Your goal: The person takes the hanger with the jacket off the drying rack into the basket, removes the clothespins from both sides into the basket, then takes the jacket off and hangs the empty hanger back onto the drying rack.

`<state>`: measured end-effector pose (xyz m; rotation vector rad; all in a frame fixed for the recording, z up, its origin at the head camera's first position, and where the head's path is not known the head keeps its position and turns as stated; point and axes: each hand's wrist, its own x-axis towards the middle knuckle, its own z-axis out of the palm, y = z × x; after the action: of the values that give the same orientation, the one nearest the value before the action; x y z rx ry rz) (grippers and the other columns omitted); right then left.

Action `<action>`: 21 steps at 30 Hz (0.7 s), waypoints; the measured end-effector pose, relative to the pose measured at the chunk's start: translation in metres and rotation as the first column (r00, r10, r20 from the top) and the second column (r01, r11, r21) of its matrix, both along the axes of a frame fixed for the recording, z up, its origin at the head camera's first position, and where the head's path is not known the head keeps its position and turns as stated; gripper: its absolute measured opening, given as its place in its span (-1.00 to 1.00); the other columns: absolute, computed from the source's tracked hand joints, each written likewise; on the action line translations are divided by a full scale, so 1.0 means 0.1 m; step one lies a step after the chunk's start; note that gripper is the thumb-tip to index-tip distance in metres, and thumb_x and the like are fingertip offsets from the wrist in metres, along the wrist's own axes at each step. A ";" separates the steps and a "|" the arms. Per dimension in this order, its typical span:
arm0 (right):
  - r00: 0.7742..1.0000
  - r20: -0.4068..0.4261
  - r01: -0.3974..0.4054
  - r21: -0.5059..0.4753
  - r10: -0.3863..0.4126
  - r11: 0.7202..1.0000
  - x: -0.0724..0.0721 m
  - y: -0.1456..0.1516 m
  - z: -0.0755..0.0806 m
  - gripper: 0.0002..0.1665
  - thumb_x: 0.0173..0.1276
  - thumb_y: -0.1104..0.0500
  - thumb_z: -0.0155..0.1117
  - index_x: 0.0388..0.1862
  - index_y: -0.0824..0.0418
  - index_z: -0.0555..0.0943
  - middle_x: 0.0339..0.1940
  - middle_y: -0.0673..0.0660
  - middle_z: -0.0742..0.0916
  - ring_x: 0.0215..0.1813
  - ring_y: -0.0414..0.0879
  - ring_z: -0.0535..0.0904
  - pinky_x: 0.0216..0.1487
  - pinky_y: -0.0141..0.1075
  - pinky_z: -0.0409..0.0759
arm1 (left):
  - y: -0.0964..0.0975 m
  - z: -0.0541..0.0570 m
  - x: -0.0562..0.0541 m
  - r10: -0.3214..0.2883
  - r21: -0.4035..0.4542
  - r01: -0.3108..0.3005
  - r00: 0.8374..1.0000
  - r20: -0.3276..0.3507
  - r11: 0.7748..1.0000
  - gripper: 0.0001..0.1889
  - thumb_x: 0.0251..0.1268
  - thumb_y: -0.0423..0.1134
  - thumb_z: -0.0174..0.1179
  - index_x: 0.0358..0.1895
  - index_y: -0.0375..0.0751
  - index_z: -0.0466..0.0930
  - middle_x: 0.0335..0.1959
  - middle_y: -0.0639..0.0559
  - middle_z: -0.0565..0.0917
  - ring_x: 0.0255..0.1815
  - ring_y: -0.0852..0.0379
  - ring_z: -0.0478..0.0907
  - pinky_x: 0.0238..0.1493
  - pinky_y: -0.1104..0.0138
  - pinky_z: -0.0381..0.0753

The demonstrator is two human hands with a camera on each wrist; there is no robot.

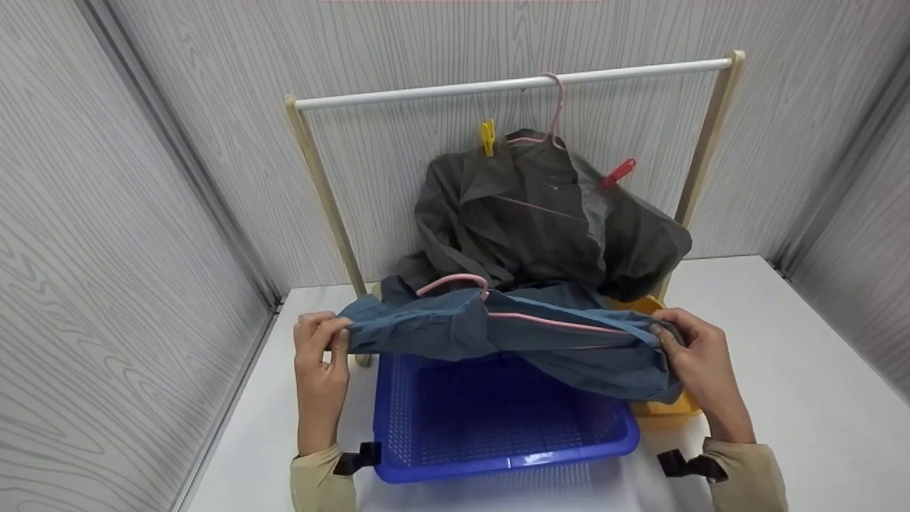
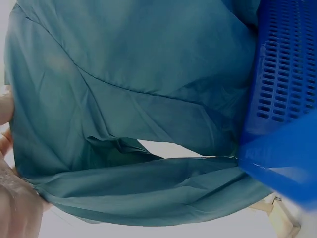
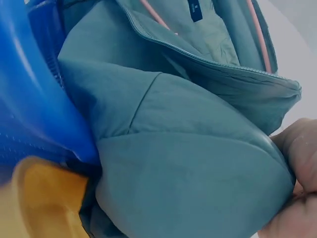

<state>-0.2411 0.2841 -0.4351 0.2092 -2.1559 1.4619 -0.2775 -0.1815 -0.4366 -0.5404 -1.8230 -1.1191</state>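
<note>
1. A person stands at a white table [image 1: 782, 370] inside a booth with grey wood-grain walls. Both hands hold a blue-grey jacket [image 1: 512, 334] stretched out level above a blue plastic laundry basket [image 1: 498, 427].

2. The left hand [image 1: 320, 355] pinches one end of the jacket, thumb and fingers curled round a gathered fold of cloth. The right hand [image 1: 693, 355] grips the other end in the same way, fingers wrapped over the fabric.

3. A pink clothes hanger [image 1: 490, 299] sits inside the jacket; its hook rises from the middle, near the collar, and its bar runs toward the right hand. Holding the two ends apart keeps the cloth spread along the hanger, clear of the basket.

4. From the right wrist view, the jacket's lining, a small dark label [image 3: 196, 10] and the pink hanger arms show inside the open collar.

5. An orange container [image 1: 661, 405] stands just beside the basket, on its right, partly hidden under the jacket.

6. Behind the basket stands a low drying rack with a white rail [image 1: 512, 84] on pale wooden posts.

7. A dark grey jacket [image 1: 540, 213] hangs from the rail on a second pink hanger [image 1: 553, 107], its lower part slumped on the table. A yellow clothespin [image 1: 488, 136] and a red clothespin [image 1: 616, 173] clip its shoulders, likely so that it does not slide off.
</note>
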 end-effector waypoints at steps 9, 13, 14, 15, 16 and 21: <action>0.974 0.090 -0.169 -0.321 0.207 0.932 -0.13 -0.01 -0.19 -0.76 0.40 0.34 0.25 -0.09 0.55 0.56 -0.27 0.10 0.71 -0.26 -0.17 0.60 -0.25 -0.42 0.59 | 0.00 0.15 0.14 0.005 0.009 -0.006 0.997 0.080 1.000 -0.84 0.30 -0.68 0.06 -0.21 -0.45 0.58 -0.28 -0.18 0.43 -0.21 0.17 0.27 -0.18 0.43 0.24; 0.950 0.127 -0.203 -0.448 0.286 0.871 -0.13 -0.08 -0.20 -0.78 0.41 0.32 0.25 -0.08 0.50 0.56 -0.27 0.09 0.69 -0.26 -0.16 0.58 -0.25 -0.39 0.60 | -0.03 0.12 0.13 0.004 0.034 -0.008 0.994 0.111 0.999 -0.86 0.34 -0.64 0.05 -0.20 -0.47 0.59 -0.30 -0.17 0.44 -0.24 0.18 0.27 -0.21 0.45 0.25; 0.945 0.137 -0.203 -0.469 0.298 0.860 -0.13 -0.10 -0.20 -0.78 0.42 0.32 0.25 -0.08 0.48 0.57 -0.28 0.09 0.69 -0.26 -0.15 0.58 -0.25 -0.38 0.60 | -0.04 0.11 0.12 0.002 0.039 -0.007 0.993 0.116 0.999 -0.87 0.35 -0.64 0.05 -0.19 -0.48 0.58 -0.29 -0.17 0.44 -0.25 0.17 0.27 -0.21 0.45 0.25; 0.940 0.146 -0.205 -0.481 0.309 0.852 -0.13 -0.11 -0.19 -0.79 0.42 0.31 0.25 -0.08 0.46 0.57 -0.28 0.08 0.69 -0.25 -0.15 0.57 -0.24 -0.38 0.59 | -0.04 0.10 0.11 0.002 0.044 -0.007 0.993 0.118 0.999 -0.87 0.35 -0.63 0.04 -0.19 -0.48 0.58 -0.30 -0.17 0.44 -0.25 0.16 0.27 -0.22 0.45 0.25; 0.937 0.154 -0.202 -0.492 0.313 0.847 -0.13 -0.13 -0.19 -0.81 0.42 0.31 0.25 -0.08 0.43 0.58 -0.28 0.07 0.68 -0.25 -0.15 0.56 -0.25 -0.38 0.58 | -0.05 0.09 0.11 0.002 0.048 -0.007 0.993 0.121 0.999 -0.87 0.36 -0.63 0.04 -0.19 -0.48 0.58 -0.30 -0.18 0.44 -0.26 0.16 0.27 -0.22 0.44 0.25; 0.929 0.171 -0.182 -0.559 0.327 0.809 -0.14 -0.21 -0.16 -0.89 0.45 0.29 0.21 -0.12 0.28 0.63 -0.34 0.03 0.66 -0.31 -0.21 0.54 -0.32 -0.42 0.54 | -0.05 0.08 0.11 -0.012 0.059 0.004 0.992 0.128 0.998 -0.86 0.36 -0.64 0.04 -0.19 -0.47 0.58 -0.32 -0.19 0.44 -0.29 0.13 0.27 -0.26 0.42 0.25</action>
<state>-0.2547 0.2630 -0.4516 0.1109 -1.8538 2.3055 -0.2669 -0.1866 -0.4282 -0.4510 -1.8928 -1.2331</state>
